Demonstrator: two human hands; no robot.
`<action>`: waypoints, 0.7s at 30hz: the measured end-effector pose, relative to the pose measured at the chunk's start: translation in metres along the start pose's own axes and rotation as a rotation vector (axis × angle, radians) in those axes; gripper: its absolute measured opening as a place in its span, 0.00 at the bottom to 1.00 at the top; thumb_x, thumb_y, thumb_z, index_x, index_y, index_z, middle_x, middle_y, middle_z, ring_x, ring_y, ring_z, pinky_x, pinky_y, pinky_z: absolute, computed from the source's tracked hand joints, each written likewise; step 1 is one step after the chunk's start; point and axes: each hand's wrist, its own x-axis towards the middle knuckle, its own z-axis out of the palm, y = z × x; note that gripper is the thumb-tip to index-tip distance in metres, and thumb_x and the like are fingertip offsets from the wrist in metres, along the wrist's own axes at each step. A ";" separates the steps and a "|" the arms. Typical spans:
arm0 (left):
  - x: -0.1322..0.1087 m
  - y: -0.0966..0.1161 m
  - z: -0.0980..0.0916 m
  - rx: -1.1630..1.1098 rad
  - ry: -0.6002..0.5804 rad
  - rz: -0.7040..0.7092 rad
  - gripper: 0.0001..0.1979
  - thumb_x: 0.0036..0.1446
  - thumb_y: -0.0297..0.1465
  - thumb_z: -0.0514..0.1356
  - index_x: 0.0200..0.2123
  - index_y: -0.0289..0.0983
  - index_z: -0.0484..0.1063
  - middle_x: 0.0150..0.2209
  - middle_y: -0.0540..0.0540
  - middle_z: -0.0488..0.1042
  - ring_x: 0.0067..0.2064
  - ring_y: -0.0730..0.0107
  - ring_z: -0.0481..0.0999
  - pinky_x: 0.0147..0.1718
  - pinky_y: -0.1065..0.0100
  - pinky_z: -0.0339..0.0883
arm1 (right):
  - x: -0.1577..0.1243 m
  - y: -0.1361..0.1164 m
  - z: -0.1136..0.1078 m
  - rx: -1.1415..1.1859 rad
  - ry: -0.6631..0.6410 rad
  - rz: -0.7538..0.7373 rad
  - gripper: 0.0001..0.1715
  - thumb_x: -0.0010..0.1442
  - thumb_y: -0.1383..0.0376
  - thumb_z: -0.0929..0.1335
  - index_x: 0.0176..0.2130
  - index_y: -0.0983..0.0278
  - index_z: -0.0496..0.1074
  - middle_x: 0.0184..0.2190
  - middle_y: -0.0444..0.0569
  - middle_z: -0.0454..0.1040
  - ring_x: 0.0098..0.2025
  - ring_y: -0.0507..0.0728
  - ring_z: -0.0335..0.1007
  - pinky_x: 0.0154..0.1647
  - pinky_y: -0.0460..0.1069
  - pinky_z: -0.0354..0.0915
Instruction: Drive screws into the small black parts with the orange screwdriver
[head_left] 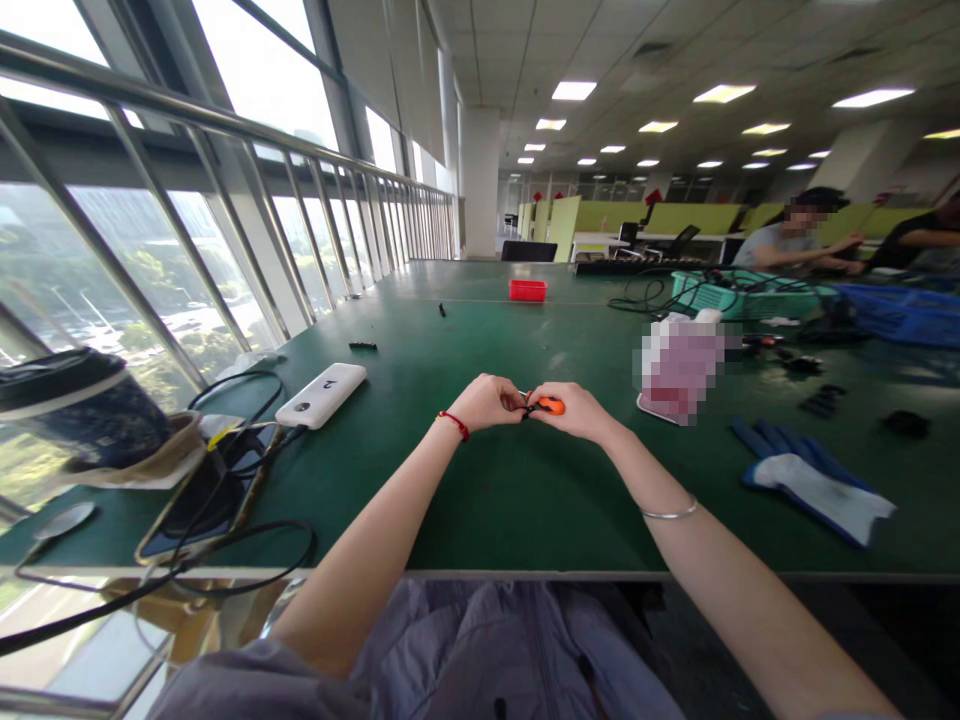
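White power bank (322, 397), red basket (528, 291), glove (814, 485), turquoise basket (739, 299) beside blue crate (904, 312).

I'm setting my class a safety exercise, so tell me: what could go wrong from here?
The orange tool in the right hand might slip and hurt the left hand, which is close by. The small black piece between the hands could drop and be hard to find. The cable running over the table's edge may snag the left arm.
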 end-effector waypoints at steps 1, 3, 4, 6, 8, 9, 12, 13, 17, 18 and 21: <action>0.000 0.003 0.000 0.081 -0.002 -0.008 0.06 0.46 0.29 0.60 0.28 0.35 0.77 0.29 0.48 0.76 0.31 0.72 0.74 0.33 0.73 0.66 | 0.000 -0.004 0.001 -0.095 0.025 0.008 0.06 0.50 0.62 0.68 0.33 0.57 0.73 0.33 0.44 0.75 0.34 0.55 0.69 0.33 0.48 0.60; 0.000 0.008 -0.002 0.249 -0.004 -0.005 0.07 0.46 0.29 0.59 0.28 0.36 0.77 0.30 0.47 0.75 0.33 0.69 0.73 0.32 0.71 0.65 | 0.000 -0.011 0.002 -0.230 0.064 0.010 0.05 0.50 0.65 0.68 0.31 0.57 0.72 0.30 0.44 0.75 0.32 0.55 0.69 0.30 0.48 0.57; 0.000 0.011 -0.003 0.315 -0.006 0.009 0.07 0.46 0.29 0.58 0.29 0.36 0.76 0.31 0.47 0.75 0.34 0.68 0.73 0.32 0.71 0.65 | 0.000 -0.014 0.002 -0.270 0.075 0.007 0.05 0.49 0.66 0.67 0.30 0.57 0.72 0.29 0.44 0.75 0.31 0.55 0.68 0.29 0.47 0.56; 0.001 0.015 -0.005 0.392 -0.015 0.058 0.09 0.48 0.29 0.56 0.31 0.37 0.76 0.32 0.46 0.75 0.36 0.66 0.73 0.33 0.70 0.64 | -0.001 -0.017 0.001 -0.306 0.084 0.003 0.04 0.49 0.66 0.67 0.30 0.57 0.71 0.29 0.44 0.75 0.31 0.56 0.68 0.28 0.47 0.55; 0.001 0.017 -0.006 0.412 -0.025 0.101 0.09 0.50 0.29 0.56 0.32 0.37 0.76 0.33 0.46 0.75 0.37 0.66 0.72 0.36 0.69 0.64 | -0.001 -0.016 0.000 -0.284 0.078 0.012 0.05 0.50 0.65 0.67 0.31 0.57 0.71 0.31 0.44 0.75 0.33 0.56 0.69 0.29 0.47 0.55; 0.001 0.017 -0.007 0.407 -0.027 0.109 0.09 0.50 0.29 0.56 0.32 0.37 0.75 0.33 0.46 0.75 0.37 0.67 0.72 0.36 0.69 0.64 | -0.001 -0.014 0.000 -0.250 0.071 0.020 0.06 0.51 0.65 0.67 0.32 0.57 0.72 0.32 0.44 0.76 0.34 0.56 0.69 0.29 0.47 0.56; 0.001 0.014 -0.007 0.353 -0.022 0.080 0.08 0.51 0.30 0.56 0.31 0.37 0.75 0.33 0.47 0.74 0.37 0.68 0.72 0.34 0.71 0.63 | -0.001 -0.003 0.003 -0.069 0.039 0.032 0.08 0.53 0.62 0.66 0.36 0.56 0.72 0.36 0.43 0.76 0.36 0.56 0.71 0.34 0.48 0.61; 0.000 0.012 -0.006 0.331 -0.022 0.061 0.08 0.51 0.31 0.56 0.30 0.37 0.75 0.33 0.48 0.74 0.37 0.69 0.72 0.33 0.72 0.63 | -0.001 0.001 0.005 -0.006 0.029 0.028 0.09 0.53 0.62 0.67 0.36 0.57 0.73 0.37 0.43 0.76 0.37 0.56 0.71 0.36 0.49 0.62; -0.001 0.003 -0.004 0.292 -0.023 -0.010 0.07 0.50 0.32 0.58 0.29 0.38 0.76 0.31 0.49 0.74 0.33 0.71 0.72 0.29 0.72 0.61 | 0.003 0.008 0.011 0.111 0.062 0.068 0.09 0.51 0.61 0.68 0.36 0.58 0.73 0.36 0.44 0.77 0.38 0.56 0.72 0.39 0.50 0.64; -0.001 0.001 -0.004 0.300 -0.022 -0.025 0.07 0.49 0.31 0.58 0.29 0.38 0.76 0.31 0.49 0.74 0.33 0.71 0.72 0.29 0.72 0.61 | 0.003 0.006 0.011 0.121 0.106 0.079 0.09 0.51 0.61 0.68 0.35 0.58 0.74 0.35 0.44 0.77 0.37 0.56 0.72 0.38 0.50 0.64; -0.002 -0.006 -0.003 0.355 -0.024 -0.053 0.09 0.49 0.30 0.57 0.30 0.38 0.77 0.32 0.48 0.74 0.34 0.69 0.72 0.29 0.72 0.62 | 0.004 -0.002 0.004 0.167 0.334 0.095 0.09 0.52 0.61 0.66 0.35 0.60 0.72 0.33 0.45 0.76 0.34 0.55 0.70 0.36 0.49 0.63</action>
